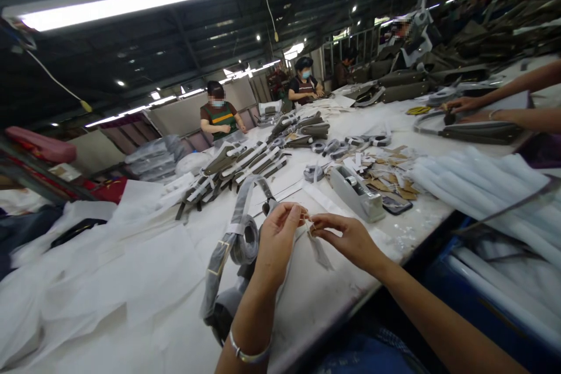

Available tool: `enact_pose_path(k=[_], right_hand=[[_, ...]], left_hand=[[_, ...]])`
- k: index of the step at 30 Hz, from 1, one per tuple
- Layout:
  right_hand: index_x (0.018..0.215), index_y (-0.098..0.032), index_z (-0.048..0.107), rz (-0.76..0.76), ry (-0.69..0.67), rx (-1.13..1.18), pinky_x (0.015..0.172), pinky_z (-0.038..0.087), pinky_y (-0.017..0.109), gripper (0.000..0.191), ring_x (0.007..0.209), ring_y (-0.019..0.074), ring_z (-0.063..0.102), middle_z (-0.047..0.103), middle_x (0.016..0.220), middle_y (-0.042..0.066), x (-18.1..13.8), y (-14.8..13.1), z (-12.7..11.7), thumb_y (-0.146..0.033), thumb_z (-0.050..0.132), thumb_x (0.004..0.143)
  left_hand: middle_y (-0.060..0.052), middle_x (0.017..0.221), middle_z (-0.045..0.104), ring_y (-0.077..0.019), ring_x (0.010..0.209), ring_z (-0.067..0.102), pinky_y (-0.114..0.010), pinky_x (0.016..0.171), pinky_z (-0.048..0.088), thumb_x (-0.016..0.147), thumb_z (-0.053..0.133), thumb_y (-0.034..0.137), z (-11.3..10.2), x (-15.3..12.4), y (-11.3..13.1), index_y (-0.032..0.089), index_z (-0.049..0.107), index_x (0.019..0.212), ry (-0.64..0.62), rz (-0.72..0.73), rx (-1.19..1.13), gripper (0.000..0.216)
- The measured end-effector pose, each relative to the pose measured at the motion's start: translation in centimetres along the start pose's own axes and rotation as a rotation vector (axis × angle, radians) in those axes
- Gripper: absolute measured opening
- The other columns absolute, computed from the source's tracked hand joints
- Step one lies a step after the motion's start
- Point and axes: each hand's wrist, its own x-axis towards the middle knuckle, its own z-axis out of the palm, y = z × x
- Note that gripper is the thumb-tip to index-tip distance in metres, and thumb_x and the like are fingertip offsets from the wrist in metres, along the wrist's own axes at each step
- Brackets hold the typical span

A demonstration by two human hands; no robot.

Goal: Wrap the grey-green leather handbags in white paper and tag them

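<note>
My left hand (pixel 278 239) is closed in a pinch, its fingertips meeting those of my right hand (pixel 348 239) above the table. Something small and thin sits between the fingertips; its kind is too small to make out. Below the right fingertips hangs a pale, translucent strip (pixel 322 254), which the right thumb and fingers appear to pinch. Beside and partly behind my left wrist is a grey bag (pixel 228 304), largely hidden by the forearm. Its strap (pixel 215 260) is wrapped in clear film and carries a gold-coloured buckle; a wrapped coil of strap (pixel 246 239) lies against it.
A tape dispenser (pixel 357 193) and a phone (pixel 397 204) lie beyond my right hand, near cardboard scraps (pixel 394 172). Wrapped straps (pixel 245 160) are piled ahead. White sheets (pixel 144 269) cover the left side. At right, a co-worker's hands (pixel 468 108) rest on a bag.
</note>
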Motion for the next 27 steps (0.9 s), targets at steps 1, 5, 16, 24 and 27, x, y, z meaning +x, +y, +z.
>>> enact_pose_path(k=[1,5,16,24,27], right_hand=[[0.109,-0.027,0.074,-0.031,0.039,-0.069,0.096,0.054,0.043,0.024,0.095,0.0248,0.073,0.078,0.1,0.002,-0.1,-0.1,0.0,-0.035,0.069,0.086],[0.115,-0.032,0.072,-0.11,0.114,-0.201,0.096,0.056,0.04,0.027,0.104,0.0246,0.071,0.076,0.11,-0.001,-0.7,-0.3,-0.1,-0.028,0.059,0.092],[0.125,-0.032,0.067,-0.256,0.172,-0.373,0.099,0.054,0.038,0.034,0.108,0.0212,0.07,0.072,0.12,0.0,-2.0,1.1,-0.1,-0.025,0.051,0.096],[0.142,-0.031,0.052,-0.094,0.01,0.118,0.119,0.031,0.045,0.044,0.139,0.0237,0.045,0.055,0.145,0.002,-2.5,-1.7,0.7,-0.037,0.051,0.098],[0.146,-0.032,0.045,-0.071,-0.081,0.307,0.115,0.037,0.047,0.058,0.129,0.0256,0.054,0.064,0.134,0.006,-2.3,-3.3,2.5,-0.045,0.061,0.092]], left_hand=[[-0.002,0.087,0.066,-0.0144,0.086,0.06,-0.028,0.087,0.049,0.093,0.059,0.041,0.0,0.0,0.0,0.019,0.064,0.087,0.012,0.005,-0.003,0.024],[0.0,0.083,0.061,-0.0138,0.079,0.061,-0.03,0.083,0.053,0.093,0.059,0.043,-0.1,-0.1,0.0,0.019,0.06,0.086,0.051,0.006,-0.059,0.024],[0.001,0.079,0.061,-0.0128,0.073,0.059,-0.025,0.073,0.051,0.095,0.057,0.041,-0.1,-0.4,0.8,0.021,0.062,0.093,0.199,0.206,0.208,0.021],[-0.002,0.08,0.066,-0.0147,0.074,0.063,-0.028,0.075,0.054,0.093,0.061,0.041,-0.3,-1.4,1.8,0.017,0.066,0.093,0.105,0.128,0.14,0.025],[-0.004,0.083,0.068,-0.0151,0.072,0.065,-0.028,0.071,0.056,0.091,0.063,0.041,-0.4,-2.1,2.3,0.017,0.066,0.091,0.077,0.072,0.071,0.024]])
